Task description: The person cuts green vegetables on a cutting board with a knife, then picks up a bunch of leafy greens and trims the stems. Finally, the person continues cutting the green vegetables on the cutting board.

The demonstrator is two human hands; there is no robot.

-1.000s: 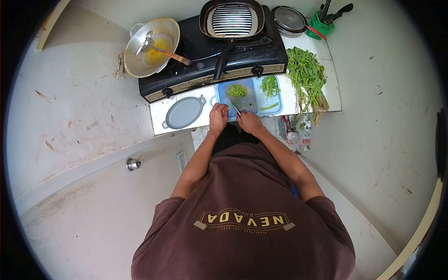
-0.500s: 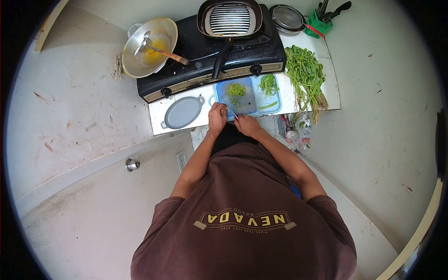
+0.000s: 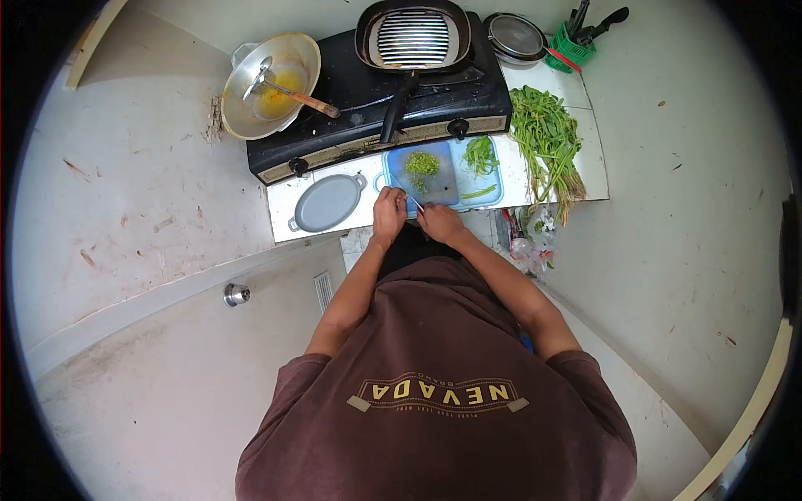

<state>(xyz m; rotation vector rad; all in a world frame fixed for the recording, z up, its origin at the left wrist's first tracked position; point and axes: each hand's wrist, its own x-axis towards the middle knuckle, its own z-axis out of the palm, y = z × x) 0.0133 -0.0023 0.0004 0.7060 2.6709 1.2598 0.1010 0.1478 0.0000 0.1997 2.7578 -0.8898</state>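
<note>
A blue cutting board (image 3: 436, 187) lies on the white counter, with a heap of finely chopped greens (image 3: 421, 164) on it. At the board's near edge my right hand (image 3: 439, 220) is closed on a small knife (image 3: 413, 200), its thin blade angled up and left toward the chopped pieces. My left hand (image 3: 390, 215) is beside the blade with its fingers pressed together; whatever they pinch is too small to name. Leafy greens (image 3: 480, 155) and a few green stalks (image 3: 479, 192) rest on the board's right part.
Behind the board stands a black stove (image 3: 359, 108) bearing a grill pan (image 3: 413, 35) and a wok (image 3: 271, 86) with a ladle. A grey oval plate (image 3: 327, 204) lies left. At right are a bunch of greens (image 3: 545, 138), a sieve (image 3: 516, 36) and a green knife basket (image 3: 573, 52).
Both hands stay at the board's near edge, and my right hand has shifted very slightly left with the knife. The whole view has moved a little.
</note>
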